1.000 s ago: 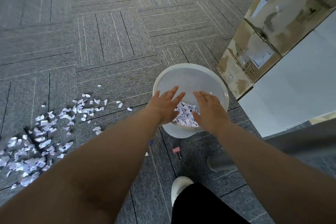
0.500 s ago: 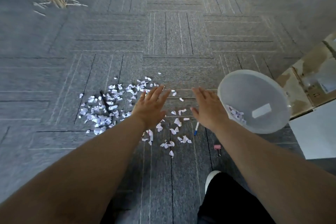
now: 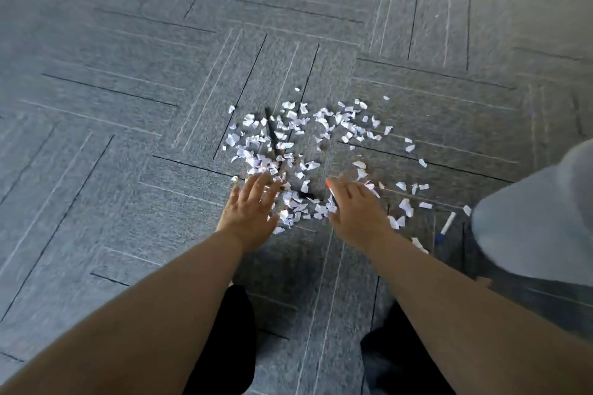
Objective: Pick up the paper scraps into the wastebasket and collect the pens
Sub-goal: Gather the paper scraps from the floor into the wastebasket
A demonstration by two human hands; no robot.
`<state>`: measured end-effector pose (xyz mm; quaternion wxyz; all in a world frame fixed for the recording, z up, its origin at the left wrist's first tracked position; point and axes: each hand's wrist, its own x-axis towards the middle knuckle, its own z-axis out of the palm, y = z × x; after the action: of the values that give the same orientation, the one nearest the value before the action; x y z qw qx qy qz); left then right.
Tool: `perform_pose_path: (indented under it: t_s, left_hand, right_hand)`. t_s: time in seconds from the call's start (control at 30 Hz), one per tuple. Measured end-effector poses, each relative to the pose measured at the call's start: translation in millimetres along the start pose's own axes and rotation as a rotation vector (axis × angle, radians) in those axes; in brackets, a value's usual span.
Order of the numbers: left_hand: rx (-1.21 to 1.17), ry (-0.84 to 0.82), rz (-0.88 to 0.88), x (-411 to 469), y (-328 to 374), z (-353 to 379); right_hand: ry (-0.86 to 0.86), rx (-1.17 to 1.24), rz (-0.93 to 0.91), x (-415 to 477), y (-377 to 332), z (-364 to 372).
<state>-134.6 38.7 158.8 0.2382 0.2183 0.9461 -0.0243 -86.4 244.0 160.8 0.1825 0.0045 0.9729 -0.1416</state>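
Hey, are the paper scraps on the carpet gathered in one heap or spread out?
Spread out. The paper scraps lie scattered loose over the carpet, strays reaching toward the white pen beside the wastebasket.

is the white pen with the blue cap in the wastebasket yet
No, the white pen lies flat on the carpet beside the wastebasket, outside it.

Wastebasket cut by right edge, black pen half under scraps

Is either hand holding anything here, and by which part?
Nothing is held. The left hand and right hand are both spread open over the paper scraps.
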Motion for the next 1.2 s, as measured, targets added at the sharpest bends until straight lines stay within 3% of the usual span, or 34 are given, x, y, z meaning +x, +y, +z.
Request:
perform_pose_path:
  t_s: [0.27, 0.37, 0.43, 0.57, 0.77, 0.97, 1.1, 1.2]
  left_hand:
    - [-0.032, -0.217, -0.063, 33, -33, 98]
    - [-0.036, -0.260, -0.057, 44, -42, 127]
    - [-0.038, -0.271, -0.050, 52, -49, 142]
    - [-0.027, -0.241, -0.047, 70, -63, 166]
    - [-0.022, -0.094, 0.027, 99, -64, 178]
    - [0.011, -0.034, 0.043, 123, -68, 165]
    - [0.078, -0.040, 0.017, 126, -84, 163]
    - [0.122, -0.032, 0.029, 141, -94, 153]
  right_hand:
    - [-0.171, 0.093, 0.083, 35, -2, 110]
    - [-0.233, 0.071, 0.020, 40, -10, 145]
    - [-0.183, 0.053, -0.040, 54, -14, 159]
    - [0.041, 0.048, -0.024, 95, -14, 168]
    - [0.087, -0.054, 0.038, 131, -2, 166]
    - [-0.058, -0.037, 0.246, 105, 6, 177]
    - [-0.101, -0.052, 0.191, 89, -3, 196]
    - [-0.040, -0.018, 0.194, 111, -12, 200]
